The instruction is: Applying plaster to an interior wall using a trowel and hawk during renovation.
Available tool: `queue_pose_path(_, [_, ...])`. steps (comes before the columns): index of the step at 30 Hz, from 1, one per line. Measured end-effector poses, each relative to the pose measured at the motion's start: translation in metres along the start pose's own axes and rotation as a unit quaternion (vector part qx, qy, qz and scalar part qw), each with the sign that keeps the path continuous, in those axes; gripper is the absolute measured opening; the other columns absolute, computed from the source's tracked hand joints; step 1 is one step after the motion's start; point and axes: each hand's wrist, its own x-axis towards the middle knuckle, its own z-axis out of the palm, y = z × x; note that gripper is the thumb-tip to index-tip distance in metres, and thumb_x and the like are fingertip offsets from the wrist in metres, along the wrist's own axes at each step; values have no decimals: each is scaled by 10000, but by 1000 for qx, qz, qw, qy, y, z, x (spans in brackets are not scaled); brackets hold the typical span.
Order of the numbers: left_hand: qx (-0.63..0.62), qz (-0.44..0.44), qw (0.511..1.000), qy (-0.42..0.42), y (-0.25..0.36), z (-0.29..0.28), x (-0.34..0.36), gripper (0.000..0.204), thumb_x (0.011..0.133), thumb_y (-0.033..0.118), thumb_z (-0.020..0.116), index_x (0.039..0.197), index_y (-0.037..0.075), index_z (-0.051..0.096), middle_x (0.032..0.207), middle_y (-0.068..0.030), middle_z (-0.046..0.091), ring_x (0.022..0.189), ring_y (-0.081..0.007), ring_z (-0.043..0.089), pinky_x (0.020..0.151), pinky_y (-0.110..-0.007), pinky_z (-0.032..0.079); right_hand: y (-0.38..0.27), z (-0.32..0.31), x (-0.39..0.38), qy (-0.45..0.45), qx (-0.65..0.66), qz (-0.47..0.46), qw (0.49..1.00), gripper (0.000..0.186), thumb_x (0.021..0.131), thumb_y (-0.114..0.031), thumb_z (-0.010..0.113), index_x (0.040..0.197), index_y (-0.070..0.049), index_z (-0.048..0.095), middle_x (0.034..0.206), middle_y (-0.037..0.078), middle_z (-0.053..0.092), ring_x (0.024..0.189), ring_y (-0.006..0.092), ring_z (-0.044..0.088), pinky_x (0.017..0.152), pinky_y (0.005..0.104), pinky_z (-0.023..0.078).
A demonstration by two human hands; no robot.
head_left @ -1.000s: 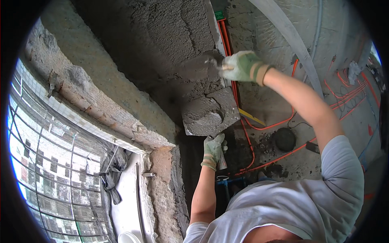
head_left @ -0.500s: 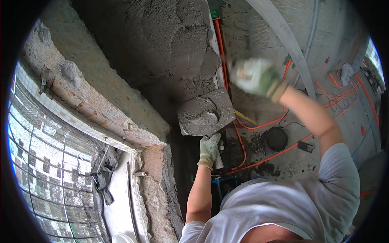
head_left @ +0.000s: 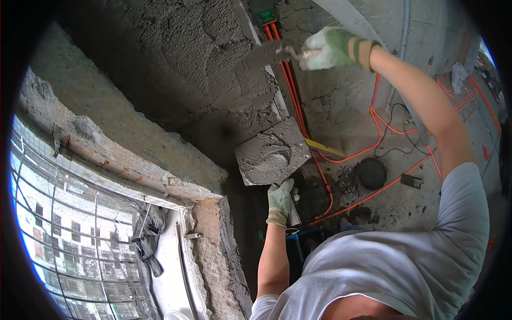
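My gloved left hand (head_left: 280, 202) grips the underside handle of a square mortar board (head_left: 272, 152) that carries a ridged layer of wet grey mortar. Above it, my gloved right hand (head_left: 330, 50) is closed on the pale handle of a trowel (head_left: 258, 57), whose mortar-smeared blade lies at the freshly plastered wall (head_left: 186, 37). The plaster is rough at the top and darker, smeared lower down. A pale vertical strip (head_left: 278, 101) edges the plaster beside orange conduits (head_left: 285, 80).
A concrete ledge (head_left: 106, 117) runs along the left beside a meshed window (head_left: 64, 224). At right are more orange pipes (head_left: 377, 117), a dark bucket (head_left: 370, 173), a yellow bar (head_left: 325, 148) and a dark block (head_left: 410, 181). Blue pipes (head_left: 298, 240) lie below my left hand.
My right hand first swung down and right away from the plaster, then rose with the trowel to a higher place on the wall. My left hand and the board stay nearly in place.
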Motion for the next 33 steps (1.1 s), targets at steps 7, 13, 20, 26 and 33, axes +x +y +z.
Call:
queue_pose_path(7, [-26,17,999,-13,-6,2,-2,163,894,168,713,979,51,640,701,-43,608,527,-144,566,469,-279,489,-8,11,-45,249,-242,-158,924,210,919,-387,596,873,-195,668,703,60,621,674,258,663,536,422,541])
queue_pose_path(13, [-9,23,999,-23,-10,3,-4,149,899,165,708,964,52,635,704,-49,607,535,-147,566,471,-277,488,-38,82,-83,-47,-205,39,977,345,974,-446,487,1146,-218,681,948,86,691,837,284,704,656,464,557])
queue_pose_path(20, [-9,24,1000,-14,-12,8,-9,137,874,155,722,944,79,633,697,-43,591,522,-148,549,448,-286,460,-14,-10,-25,50,-236,18,970,358,965,-462,519,1078,-170,694,847,137,682,795,318,702,635,479,560])
queue_pose_path(26, [-15,28,999,-13,-9,10,-8,119,881,136,705,958,77,635,687,-36,584,516,-147,548,443,-287,458,-5,-65,5,271,-221,-26,937,288,902,-436,652,974,-162,706,821,87,709,636,338,656,549,465,529])
queue_pose_path(33, [-26,60,998,-2,0,1,-15,155,867,176,707,961,75,636,690,-49,603,492,-164,546,442,-300,443,-120,101,-93,25,103,-103,989,256,831,-376,724,956,-153,719,778,128,708,722,329,700,590,460,553])
